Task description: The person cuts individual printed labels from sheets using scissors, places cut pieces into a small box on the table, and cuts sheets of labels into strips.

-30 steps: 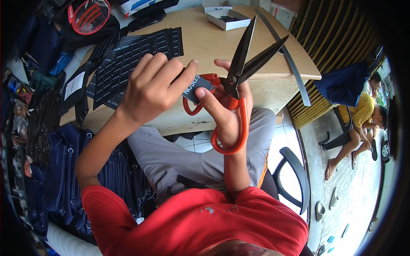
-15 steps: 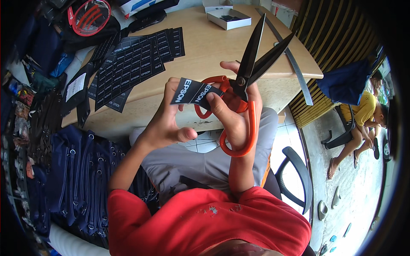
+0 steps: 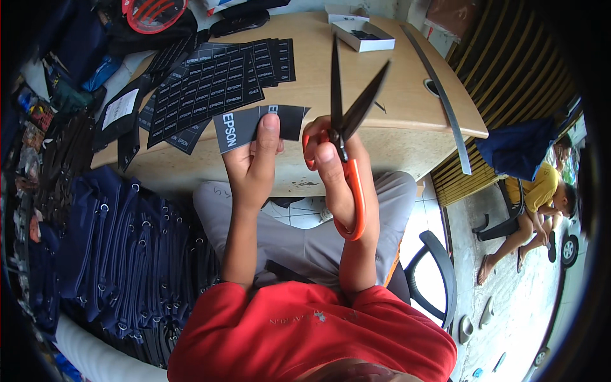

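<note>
My left hand (image 3: 258,162) pinches a short dark strip of printed labels (image 3: 251,127) between thumb and fingers, holding it up in front of the table edge. In my right hand (image 3: 340,184) is a pair of scissors (image 3: 344,132) with orange handles and dark blades. The blades point away from me and stand apart, with nothing between them. The strip's right end is close to the scissors but apart from the blades. Beyond my left hand, several dark printed label sheets (image 3: 207,83) lie overlapping on the wooden table (image 3: 312,70).
At the table's back stands an open white box (image 3: 364,37). A long metal ruler (image 3: 439,95) lies along the right side, overhanging the edge. Navy bags with metal rings (image 3: 127,254) are piled at my left. A person in yellow (image 3: 538,197) sits off to the right.
The label strip has passed from my right thumb to my left hand, which has turned and moved away from the scissors. The scissors have shifted slightly left and their blades remain apart.
</note>
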Action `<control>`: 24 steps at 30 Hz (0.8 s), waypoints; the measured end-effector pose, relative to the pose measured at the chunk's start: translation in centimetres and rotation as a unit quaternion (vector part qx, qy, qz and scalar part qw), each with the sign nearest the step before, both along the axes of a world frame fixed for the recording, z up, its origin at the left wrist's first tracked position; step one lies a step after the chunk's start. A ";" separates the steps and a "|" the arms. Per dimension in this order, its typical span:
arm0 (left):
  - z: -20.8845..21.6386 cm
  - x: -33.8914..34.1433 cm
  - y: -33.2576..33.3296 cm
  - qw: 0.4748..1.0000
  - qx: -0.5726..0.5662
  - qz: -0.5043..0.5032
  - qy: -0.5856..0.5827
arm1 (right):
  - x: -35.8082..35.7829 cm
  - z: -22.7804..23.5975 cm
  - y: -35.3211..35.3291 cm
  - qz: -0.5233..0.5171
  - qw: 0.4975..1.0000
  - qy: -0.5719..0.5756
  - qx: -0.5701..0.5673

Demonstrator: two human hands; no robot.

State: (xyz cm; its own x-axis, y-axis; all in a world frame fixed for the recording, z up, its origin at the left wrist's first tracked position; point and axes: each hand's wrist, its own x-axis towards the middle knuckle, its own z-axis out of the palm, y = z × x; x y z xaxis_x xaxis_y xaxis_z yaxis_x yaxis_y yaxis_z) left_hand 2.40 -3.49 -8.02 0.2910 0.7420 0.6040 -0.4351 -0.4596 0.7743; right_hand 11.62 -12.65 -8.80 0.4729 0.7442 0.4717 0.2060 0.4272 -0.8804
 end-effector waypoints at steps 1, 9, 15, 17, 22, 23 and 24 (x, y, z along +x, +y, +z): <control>0.4 0.2 -0.2 0.998 -0.025 0.030 -0.040 | 0.1 -0.4 0.3 0.024 1.000 -0.017 -0.003; 0.3 0.0 -0.9 0.985 -0.043 0.121 -0.116 | -2.6 0.0 1.2 0.076 0.995 -0.050 -0.042; 0.2 0.2 -1.3 0.988 -0.020 0.125 -0.090 | -2.6 0.4 1.1 0.056 0.994 -0.062 -0.066; 0.2 0.6 -1.4 0.987 -0.018 0.120 -0.103 | -2.5 0.5 1.0 0.053 0.994 -0.064 -0.071; 0.1 0.6 -1.4 0.988 -0.034 0.095 -0.119 | -2.2 0.5 0.8 0.054 0.994 -0.053 -0.073; 0.1 0.5 -1.4 0.989 -0.035 0.094 -0.106 | -2.2 0.5 0.8 0.054 0.994 -0.053 -0.073; 0.2 0.4 -1.5 0.991 -0.036 0.092 -0.094 | -2.3 0.6 0.8 0.053 0.994 -0.053 -0.074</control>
